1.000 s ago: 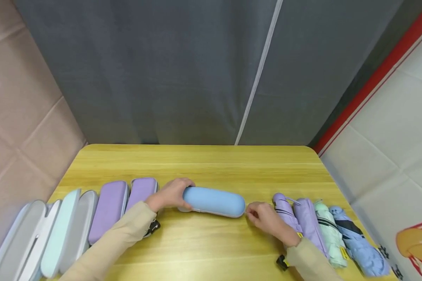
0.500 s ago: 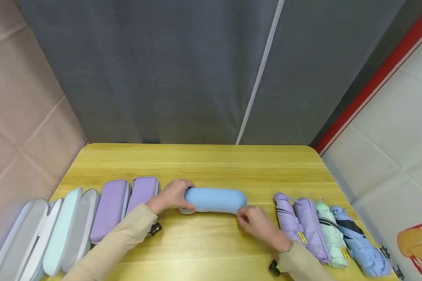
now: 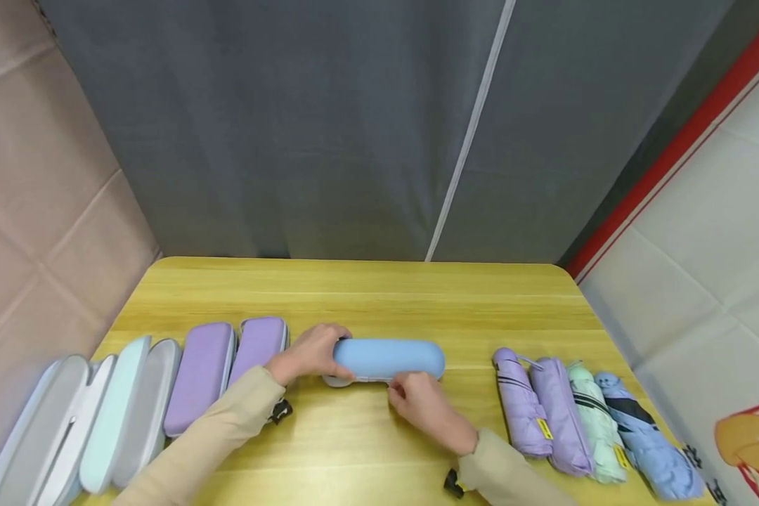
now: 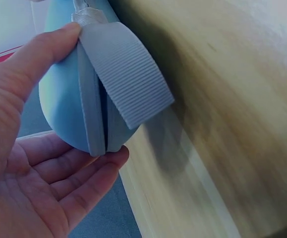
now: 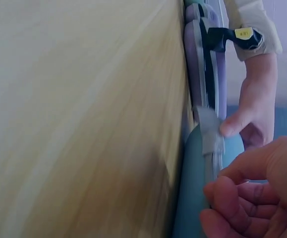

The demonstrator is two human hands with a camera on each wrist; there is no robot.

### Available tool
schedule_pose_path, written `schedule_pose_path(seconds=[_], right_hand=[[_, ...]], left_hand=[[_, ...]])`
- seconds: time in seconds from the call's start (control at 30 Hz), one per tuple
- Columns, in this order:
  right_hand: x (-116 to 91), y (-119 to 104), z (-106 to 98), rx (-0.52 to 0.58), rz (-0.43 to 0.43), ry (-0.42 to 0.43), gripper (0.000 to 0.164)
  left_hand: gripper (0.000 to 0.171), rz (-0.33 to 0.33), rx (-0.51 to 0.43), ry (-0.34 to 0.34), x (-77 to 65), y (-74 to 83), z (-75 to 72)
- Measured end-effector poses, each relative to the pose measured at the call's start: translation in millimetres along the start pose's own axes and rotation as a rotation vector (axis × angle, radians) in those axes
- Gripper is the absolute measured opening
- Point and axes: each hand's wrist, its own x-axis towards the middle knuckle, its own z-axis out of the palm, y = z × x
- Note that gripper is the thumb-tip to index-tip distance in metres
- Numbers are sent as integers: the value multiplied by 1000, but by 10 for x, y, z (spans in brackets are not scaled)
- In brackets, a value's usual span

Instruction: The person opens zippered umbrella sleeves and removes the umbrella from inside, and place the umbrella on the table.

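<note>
A light blue zip case (image 3: 392,357) lies lengthwise on the table. My left hand (image 3: 313,351) grips its left end, thumb on the near side by a ribbed grey strap (image 4: 128,69) and fingers around the rounded end. In the left wrist view the zipper gap at that end stands a little apart. My right hand (image 3: 425,407) is at the middle of the case's near edge. Its curled thumb and forefinger pinch at the zipper seam (image 5: 212,166); the zipper pull itself is hidden between the fingertips.
Left of the case stand two purple cases (image 3: 200,379), an opened mint case (image 3: 115,414) and another opened case (image 3: 44,429) with a grey lining. At the right lie folded umbrellas: two purple (image 3: 523,407), one mint (image 3: 594,422), one blue (image 3: 648,436). A grey curtain (image 3: 291,126) hangs behind the table (image 3: 354,295).
My right hand has slid leftward along the near edge of the blue case, from its right end to about its middle. The left hand keeps its grip on the left end.
</note>
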Motion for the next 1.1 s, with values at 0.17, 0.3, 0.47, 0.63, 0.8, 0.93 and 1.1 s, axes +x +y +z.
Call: schedule_pose_path(seconds=[0.17,0.3,0.47,0.63,0.8,0.93,1.1], right_hand=[[92,-106,92,16,14,-42,17],[133,-153,127,0,9,-57,16],[145,-31,44,32,-65,9,7],[139,255,-215,-109,-43,181,25],[34,516,-460,-56,150,-51,57],[-58,589,-538,78,181,-162,62],[-166,540,-543,151,183,-168,60]], left_hand=[[65,-13,-2,-4,-1,9,13],[64,-8,7,-5,2,9,16],[65,0,-8,-7,-3,7,26],[69,-15,-39,-32,-7,2,29],[71,-4,-84,-71,-3,-25,-14],[70,17,-119,-104,20,-62,-63],[69,34,-129,-130,89,-93,-150]])
